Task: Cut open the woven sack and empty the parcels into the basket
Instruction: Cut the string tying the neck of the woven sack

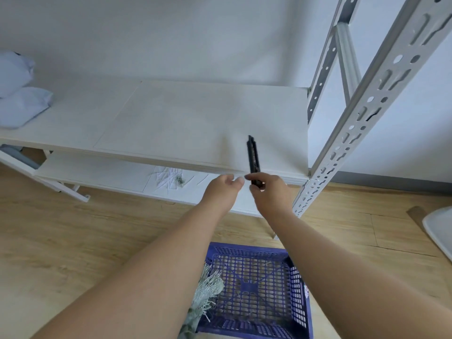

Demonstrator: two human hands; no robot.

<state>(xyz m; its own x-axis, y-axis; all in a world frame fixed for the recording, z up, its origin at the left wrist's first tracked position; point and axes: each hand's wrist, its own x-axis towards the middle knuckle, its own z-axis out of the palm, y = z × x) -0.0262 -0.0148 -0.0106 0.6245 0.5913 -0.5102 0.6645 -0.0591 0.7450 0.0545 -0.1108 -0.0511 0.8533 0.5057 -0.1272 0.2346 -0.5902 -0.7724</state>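
Note:
My right hand (267, 192) pinches the lower end of a black utility knife (253, 156), which points away from me over the front edge of the white shelf board (176, 123). Just to the left of the knife, my left hand (221, 189) has its fingers loosely curled, and its fingertips almost meet the right hand's. A purple perforated basket (254, 287) stands on the floor below my arms. A frayed pale green woven piece (208, 289) hangs over the basket's left rim, partly hidden by my left forearm. No parcels show in the basket.
A white metal rack upright (367, 104) rises at the right of the shelf. Two light blue soft bundles (17, 94) lie at the shelf's far left. White scraps (171, 179) sit on the lower shelf. A white object (440, 231) is at the right edge, on the wooden floor.

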